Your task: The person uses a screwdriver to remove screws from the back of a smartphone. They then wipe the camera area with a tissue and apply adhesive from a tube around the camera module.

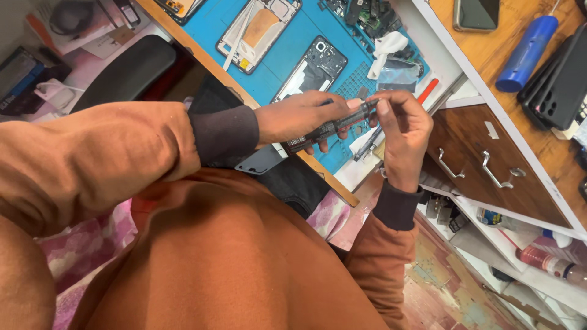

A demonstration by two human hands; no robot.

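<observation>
Both hands are mid-frame: left hand [299,116] grips a dark tube [333,126], right hand [403,131] pinches its tip, above the opened phone [312,70] on the bench [293,43].

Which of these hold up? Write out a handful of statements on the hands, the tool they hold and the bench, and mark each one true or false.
1. Both hands hold one slim dark tool between them. True: the left hand and the right hand grip the dark tool at its two ends.
2. The blue work mat is bare. False: the blue work mat carries two opened phones and a white cloth.
3. A blue-handled screwdriver lies on the wooden top. True: the blue-handled screwdriver rests there.
4. The drawer with metal handles stands pulled wide open. False: the drawer looks shut.
5. The sleeves are green. False: the sleeves are rust brown.
</observation>
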